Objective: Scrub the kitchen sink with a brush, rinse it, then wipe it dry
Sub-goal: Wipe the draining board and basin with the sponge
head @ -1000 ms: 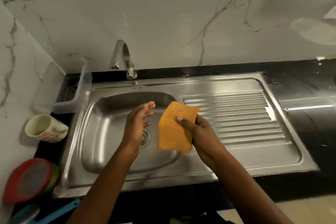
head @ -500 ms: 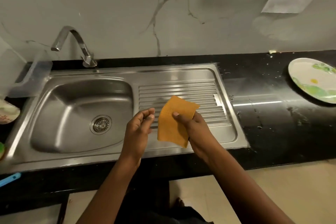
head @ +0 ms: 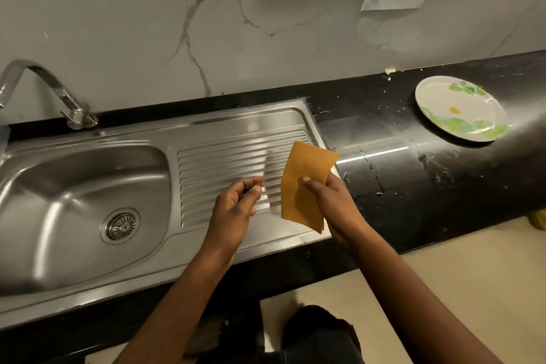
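Pinching the orange cloth (head: 307, 162) between thumb and fingers, my right hand (head: 331, 204) holds it upright in the air over the right end of the sink (head: 206, 127) and its ribbed drainboard (head: 224, 162). My left hand (head: 236, 210) hovers just beside the cloth at nine o'clock, fingers loosely curled, holding nothing. Farther out at nine o'clock lies the drain (head: 121, 224), with the faucet (head: 44, 83) at ten. A patterned plate (head: 461, 106) rests on the black counter (head: 399, 162) at two o'clock.
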Tool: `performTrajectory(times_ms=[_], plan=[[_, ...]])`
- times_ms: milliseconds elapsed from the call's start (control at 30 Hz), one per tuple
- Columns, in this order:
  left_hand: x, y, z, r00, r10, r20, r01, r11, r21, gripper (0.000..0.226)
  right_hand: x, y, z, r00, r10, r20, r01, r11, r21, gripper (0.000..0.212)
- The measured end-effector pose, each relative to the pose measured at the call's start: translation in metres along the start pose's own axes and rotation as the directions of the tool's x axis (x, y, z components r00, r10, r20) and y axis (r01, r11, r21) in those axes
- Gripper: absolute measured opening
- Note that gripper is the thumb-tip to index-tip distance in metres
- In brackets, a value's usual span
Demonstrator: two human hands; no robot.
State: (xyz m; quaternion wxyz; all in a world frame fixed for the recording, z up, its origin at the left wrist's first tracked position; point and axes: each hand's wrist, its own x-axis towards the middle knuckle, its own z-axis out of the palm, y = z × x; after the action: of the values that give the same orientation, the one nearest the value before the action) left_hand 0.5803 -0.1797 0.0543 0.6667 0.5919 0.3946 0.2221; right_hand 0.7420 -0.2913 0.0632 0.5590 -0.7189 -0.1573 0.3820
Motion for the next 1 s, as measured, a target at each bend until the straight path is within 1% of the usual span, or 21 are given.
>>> performTrajectory(times_ms=[100,133,200,300,367,400,433,467,500,533,567,600,667,733,767,800,867,1000], plan=[[0.004,0.002,0.021,1.0,-0.013,0.008,0.013,1.0,-0.001,0.023,0.029,-0.014,-0.024,0.999,0.001,0.051,0.002,0.998,-0.06,0.015],[0.007,0.002,0.028,1.0,-0.024,-0.001,0.024,1.0,0.002,0.023,0.042,-0.019,-0.033,0.997,0.008,0.07,-0.003,0.998,-0.07,0.014],[0.011,0.003,0.045,0.998,-0.052,-0.03,0.052,0.999,-0.002,0.023,0.074,-0.032,-0.05,0.995,0.005,0.103,0.01,0.989,-0.146,0.014],[0.017,0.003,0.071,0.996,-0.066,-0.058,0.066,0.998,-0.008,0.022,0.13,-0.055,-0.07,0.982,-0.102,0.162,0.146,0.945,-0.292,0.015],[0.023,0.0,0.087,0.993,-0.078,-0.09,0.076,0.997,-0.019,0.022,0.175,-0.067,-0.076,0.965,-0.185,0.187,0.25,0.866,-0.433,0.018],[0.025,-0.001,0.092,0.992,-0.08,-0.102,0.078,0.997,-0.023,0.022,0.197,-0.071,-0.075,0.953,-0.237,0.191,0.303,0.802,-0.515,0.019],[0.029,-0.002,0.098,0.99,-0.077,-0.121,0.074,0.997,-0.027,0.022,0.22,-0.073,-0.075,0.93,-0.302,0.211,0.367,0.705,-0.607,0.017],[0.032,-0.004,0.103,0.988,-0.072,-0.14,0.069,0.997,-0.028,0.022,0.242,-0.074,-0.074,0.893,-0.373,0.253,0.436,0.57,-0.697,0.015],[0.035,-0.006,0.107,0.985,-0.066,-0.159,0.062,0.998,-0.031,0.021,0.266,-0.073,-0.072,0.849,-0.427,0.312,0.489,0.41,-0.769,0.024],[0.037,-0.008,0.11,0.983,-0.061,-0.174,0.056,0.998,-0.036,0.021,0.289,-0.071,-0.071,0.814,-0.44,0.38,0.518,0.25,-0.818,0.042],[0.038,-0.01,0.112,0.981,-0.057,-0.185,0.051,0.998,-0.038,0.021,0.308,-0.067,-0.071,0.795,-0.414,0.444,0.532,0.124,-0.838,0.058],[0.04,-0.014,0.114,0.979,-0.055,-0.197,0.048,0.998,-0.038,0.021,0.326,-0.063,-0.07,0.794,-0.36,0.49,0.54,0.046,-0.841,0.07],[0.042,-0.021,0.117,0.975,-0.064,-0.214,0.055,0.997,-0.044,0.022,0.355,-0.047,-0.068,0.818,-0.208,0.537,0.541,-0.04,-0.84,0.079],[0.044,-0.027,0.119,0.971,-0.077,-0.225,0.066,0.996,-0.054,0.022,0.37,-0.022,-0.071,0.834,-0.058,0.549,0.546,-0.067,-0.835,0.076],[0.046,-0.03,0.12,0.97,-0.082,-0.23,0.072,0.996,-0.053,0.022,0.374,-0.009,-0.073,0.831,-0.015,0.557,0.555,-0.051,-0.83,0.073],[0.048,-0.032,0.12,0.969,-0.089,-0.232,0.079,0.995,-0.052,0.022,0.376,0.001,-0.075,0.827,-0.004,0.561,0.561,-0.025,-0.827,0.07],[0.05,-0.034,0.122,0.967,-0.102,-0.234,0.092,0.994,-0.054,0.022,0.375,0.013,-0.081,0.82,-0.029,0.572,0.572,0.006,-0.82,0.067],[0.053,-0.033,0.123,0.967,-0.127,-0.222,0.121,0.992,-0.041,0.022,0.359,0.02,-0.091,0.798,-0.039,0.601,0.602,0.019,-0.798,0.066]])
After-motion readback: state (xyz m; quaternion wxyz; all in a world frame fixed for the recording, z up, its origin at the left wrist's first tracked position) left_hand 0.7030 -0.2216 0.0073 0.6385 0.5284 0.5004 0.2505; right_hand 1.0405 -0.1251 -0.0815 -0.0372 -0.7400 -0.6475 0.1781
